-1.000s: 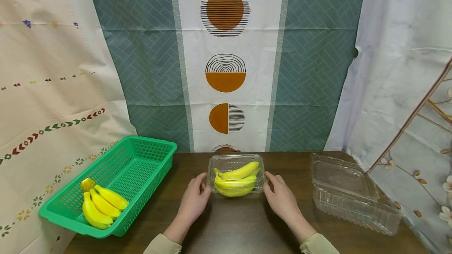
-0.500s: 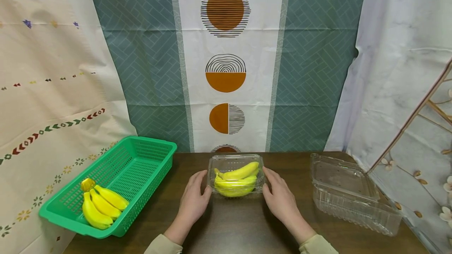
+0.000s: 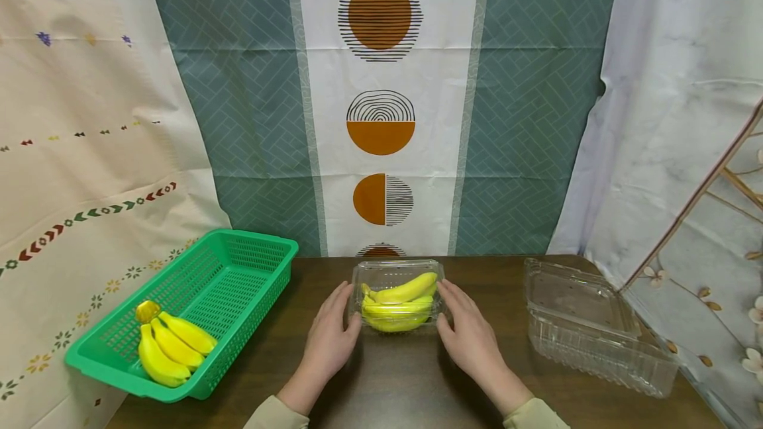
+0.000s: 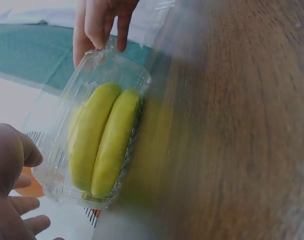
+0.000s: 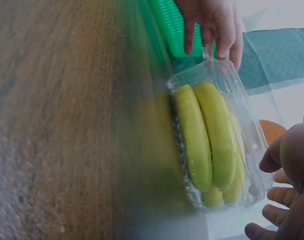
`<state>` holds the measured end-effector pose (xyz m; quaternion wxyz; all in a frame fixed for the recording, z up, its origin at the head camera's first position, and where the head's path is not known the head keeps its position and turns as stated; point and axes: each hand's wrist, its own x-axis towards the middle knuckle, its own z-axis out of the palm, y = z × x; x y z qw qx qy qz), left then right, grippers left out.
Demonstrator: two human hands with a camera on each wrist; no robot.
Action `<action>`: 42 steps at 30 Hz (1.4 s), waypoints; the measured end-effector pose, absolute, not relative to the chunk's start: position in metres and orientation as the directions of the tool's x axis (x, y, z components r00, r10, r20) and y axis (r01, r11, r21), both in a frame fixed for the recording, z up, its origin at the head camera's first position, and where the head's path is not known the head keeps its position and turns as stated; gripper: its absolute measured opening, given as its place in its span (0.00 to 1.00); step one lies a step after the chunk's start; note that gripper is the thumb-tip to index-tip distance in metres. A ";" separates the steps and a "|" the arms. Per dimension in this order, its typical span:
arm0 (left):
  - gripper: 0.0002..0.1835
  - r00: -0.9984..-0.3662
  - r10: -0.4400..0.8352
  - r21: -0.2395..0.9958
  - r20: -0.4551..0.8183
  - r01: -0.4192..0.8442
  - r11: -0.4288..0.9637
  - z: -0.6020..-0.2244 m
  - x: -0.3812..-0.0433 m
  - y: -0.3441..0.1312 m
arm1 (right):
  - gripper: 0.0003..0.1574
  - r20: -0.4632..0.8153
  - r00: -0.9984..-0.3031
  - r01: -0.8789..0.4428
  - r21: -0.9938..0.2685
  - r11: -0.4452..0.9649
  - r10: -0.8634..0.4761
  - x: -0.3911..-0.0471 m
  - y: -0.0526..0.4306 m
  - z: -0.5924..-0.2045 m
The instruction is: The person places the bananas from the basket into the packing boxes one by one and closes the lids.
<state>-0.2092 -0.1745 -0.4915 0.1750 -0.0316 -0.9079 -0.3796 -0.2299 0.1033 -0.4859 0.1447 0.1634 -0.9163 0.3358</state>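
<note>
A clear plastic clamshell box (image 3: 398,296) rests on the table in the middle of the head view, its lid down over a bunch of yellow bananas (image 3: 401,316). On its left side is my left hand (image 3: 331,333), fingers extended forward along the box wall. My right hand (image 3: 471,330) mirrors it, with fingertips right at the box's right edge. In the left wrist view the left thumb (image 4: 32,152) is close to a box corner and the fingers are spread. The right wrist view shows the right hand (image 5: 294,175) with loose, parted fingers beside the box.
At left, a green plastic basket (image 3: 256,343) holds another bunch of bananas (image 3: 173,346). A second clear clamshell box (image 3: 596,343), its lid raised, stands at right on the brown table (image 3: 393,389). Patterned cloth (image 3: 250,151) hangs behind.
Both hands have slid slightly forward along the box, and their fingers have straightened from a curled hold on its sides. The box and bananas have stayed in place.
</note>
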 end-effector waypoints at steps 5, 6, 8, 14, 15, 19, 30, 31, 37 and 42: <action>0.31 -0.923 -0.023 0.649 0.385 0.253 0.717 -0.491 -0.207 -0.172 | 0.41 0.391 -0.891 -0.425 -0.539 0.728 -0.231 -0.227 0.102 -0.485; 0.31 -0.920 -0.016 0.641 0.393 0.261 0.722 -0.491 -0.207 -0.171 | 0.41 0.394 -0.888 -0.430 -0.532 0.729 -0.236 -0.227 0.101 -0.484; 0.31 -0.913 -0.004 0.623 0.409 0.275 0.733 -0.492 -0.207 -0.170 | 0.41 0.407 -0.880 -0.443 -0.515 0.734 -0.245 -0.226 0.100 -0.484; 0.30 -0.885 0.028 0.523 0.465 0.300 0.798 -0.493 -0.206 -0.167 | 0.42 0.423 -0.864 -0.466 -0.473 0.748 -0.271 -0.223 0.098 -0.484; 0.30 -0.880 0.038 0.505 0.474 0.307 0.807 -0.493 -0.206 -0.167 | 0.42 0.421 -0.864 -0.469 -0.470 0.748 -0.277 -0.223 0.097 -0.484; 0.31 -0.869 0.082 0.446 0.487 0.329 0.832 -0.492 -0.204 -0.165 | 0.42 0.424 -0.857 -0.483 -0.463 0.743 -0.292 -0.222 0.096 -0.484; 0.32 -0.853 0.169 0.347 0.493 0.371 0.861 -0.492 -0.200 -0.161 | 0.40 0.459 -0.822 -0.532 -0.406 0.743 -0.337 -0.218 0.093 -0.486; 0.32 -0.856 0.172 0.346 0.487 0.370 0.862 -0.492 -0.200 -0.161 | 0.40 0.462 -0.818 -0.539 -0.402 0.740 -0.344 -0.218 0.093 -0.486; 0.33 -0.865 0.189 0.337 0.465 0.370 0.866 -0.493 -0.200 -0.161 | 0.40 0.471 -0.797 -0.568 -0.376 0.732 -0.377 -0.218 0.092 -0.487; 0.33 -0.867 0.206 0.305 0.454 0.369 0.878 -0.494 -0.200 -0.160 | 0.39 0.470 -0.790 -0.578 -0.362 0.731 -0.392 -0.218 0.092 -0.488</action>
